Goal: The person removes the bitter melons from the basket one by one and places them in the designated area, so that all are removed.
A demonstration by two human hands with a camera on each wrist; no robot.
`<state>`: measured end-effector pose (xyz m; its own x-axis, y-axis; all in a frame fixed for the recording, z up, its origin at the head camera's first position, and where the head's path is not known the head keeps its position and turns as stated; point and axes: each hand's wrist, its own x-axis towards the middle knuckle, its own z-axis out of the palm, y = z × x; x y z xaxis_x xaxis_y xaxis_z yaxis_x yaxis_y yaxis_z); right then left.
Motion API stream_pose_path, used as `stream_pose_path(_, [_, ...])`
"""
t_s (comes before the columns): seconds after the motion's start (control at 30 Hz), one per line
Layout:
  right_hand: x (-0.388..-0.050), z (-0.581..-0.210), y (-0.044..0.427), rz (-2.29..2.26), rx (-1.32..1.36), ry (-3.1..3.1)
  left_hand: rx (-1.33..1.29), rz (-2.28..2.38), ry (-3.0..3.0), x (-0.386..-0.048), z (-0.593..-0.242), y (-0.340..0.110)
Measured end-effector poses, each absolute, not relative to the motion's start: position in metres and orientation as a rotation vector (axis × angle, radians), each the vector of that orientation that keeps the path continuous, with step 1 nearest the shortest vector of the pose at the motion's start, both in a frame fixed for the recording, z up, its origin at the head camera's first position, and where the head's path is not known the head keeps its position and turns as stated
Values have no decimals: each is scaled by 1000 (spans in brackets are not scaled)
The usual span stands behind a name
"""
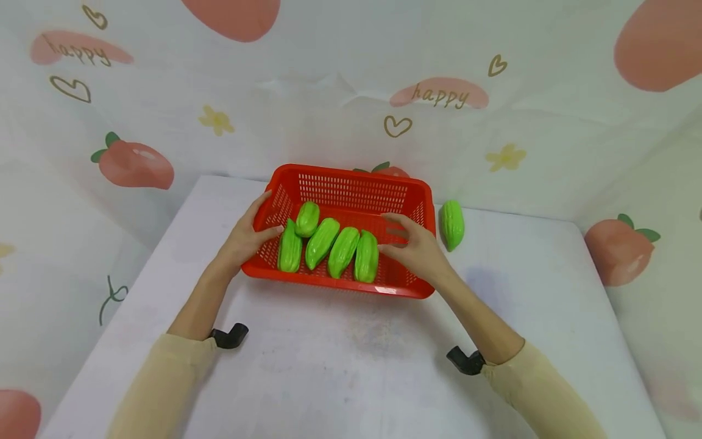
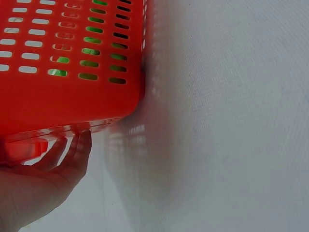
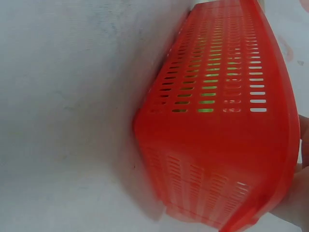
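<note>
A red plastic basket (image 1: 351, 289) with slotted walls stands on the table, several green ridged gourds (image 1: 343, 252) lying in it. At its left end my left hand (image 1: 244, 238) holds the rim, thumb reaching inside and fingers outside; the left wrist view shows those fingers (image 2: 72, 154) against the outer wall. My right hand (image 1: 419, 250) reaches over the basket's right side with fingers and thumb spread apart and nothing between them. Its thumb tip is close to the rightmost gourd (image 1: 366, 256); whether they touch I cannot tell. In the right wrist view the basket wall hides most of this hand.
Outside the basket, just right of it, another green gourd (image 1: 452, 225) lies on the white table (image 1: 351, 366). A white cloth backdrop (image 1: 340, 110) printed with fruit and hearts hangs behind the table. Black mounts (image 1: 230, 336) are strapped to both wrists.
</note>
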<state>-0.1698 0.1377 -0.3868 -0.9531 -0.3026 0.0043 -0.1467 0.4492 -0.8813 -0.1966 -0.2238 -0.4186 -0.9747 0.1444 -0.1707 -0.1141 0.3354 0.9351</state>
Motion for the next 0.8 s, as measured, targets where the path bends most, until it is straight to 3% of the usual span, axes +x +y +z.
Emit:
stream_pose_path(0.27, [-179, -391, 129, -1453, -339, 2519, 22, 1692, 2356, -180, -389, -213])
stream_pose_path(0.8, [-193, -402, 118, -1266, -342, 2456, 29, 1688, 2357, -182, -390, -213])
